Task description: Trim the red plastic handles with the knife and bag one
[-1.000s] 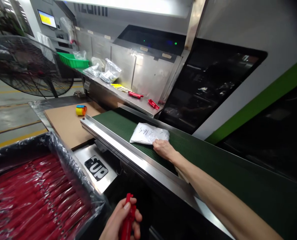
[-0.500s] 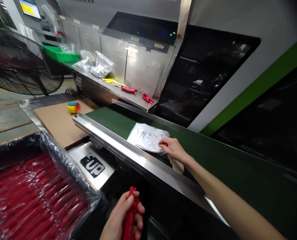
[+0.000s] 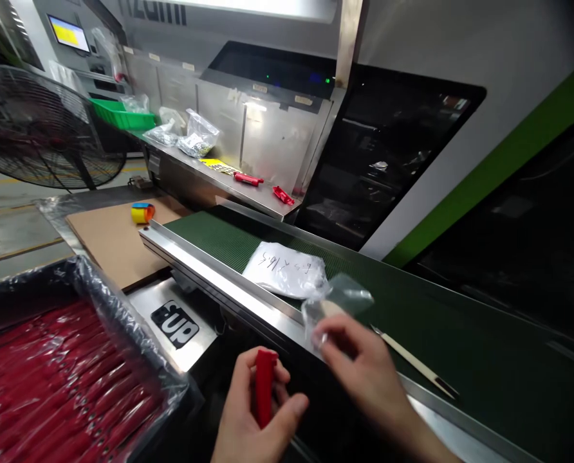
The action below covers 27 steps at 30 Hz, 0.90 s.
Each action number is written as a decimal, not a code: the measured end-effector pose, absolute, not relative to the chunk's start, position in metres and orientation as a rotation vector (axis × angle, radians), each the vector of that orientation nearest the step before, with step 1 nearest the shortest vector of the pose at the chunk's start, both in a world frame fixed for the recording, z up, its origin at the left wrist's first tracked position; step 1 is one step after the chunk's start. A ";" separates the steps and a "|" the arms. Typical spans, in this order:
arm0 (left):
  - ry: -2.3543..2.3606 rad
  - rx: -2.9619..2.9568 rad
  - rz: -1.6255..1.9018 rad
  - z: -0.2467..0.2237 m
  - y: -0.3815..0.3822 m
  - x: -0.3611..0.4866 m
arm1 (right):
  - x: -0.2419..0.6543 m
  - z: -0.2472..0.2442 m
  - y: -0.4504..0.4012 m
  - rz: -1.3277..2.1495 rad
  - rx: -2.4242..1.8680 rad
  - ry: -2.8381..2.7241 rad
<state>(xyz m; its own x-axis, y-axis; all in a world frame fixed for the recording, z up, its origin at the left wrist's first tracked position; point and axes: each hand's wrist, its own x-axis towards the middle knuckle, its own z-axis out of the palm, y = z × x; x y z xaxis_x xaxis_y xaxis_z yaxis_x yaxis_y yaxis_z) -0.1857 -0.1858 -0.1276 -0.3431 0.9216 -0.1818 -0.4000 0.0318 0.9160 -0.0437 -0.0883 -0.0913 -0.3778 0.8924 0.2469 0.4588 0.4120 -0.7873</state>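
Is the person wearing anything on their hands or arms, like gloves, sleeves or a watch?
No. Both hands are bare: no gloves on the left hand or the right hand, and no rings or watch show. The right wrist and the bit of forearm in view are uncovered too, with no sleeve. The right hand is blurred, so fine details on it cannot be made out.

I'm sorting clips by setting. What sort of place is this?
Likely a factory packing station: a green conveyor belt beside a large machine, and a lined bin of red parts.
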 end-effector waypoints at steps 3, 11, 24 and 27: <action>1.131 0.745 1.498 -0.134 -0.191 -0.175 | -0.042 -0.109 -0.145 0.990 -1.027 -1.961; 1.482 1.037 1.155 -0.148 -0.204 -0.168 | -0.021 -0.150 -0.185 0.805 -1.353 -1.677; 1.550 1.877 0.819 -0.168 -0.226 -0.168 | -0.008 -0.120 -0.194 1.000 -1.104 -2.028; 1.642 1.626 0.835 -0.164 -0.219 -0.173 | 0.002 -0.118 -0.201 0.627 -1.174 -1.859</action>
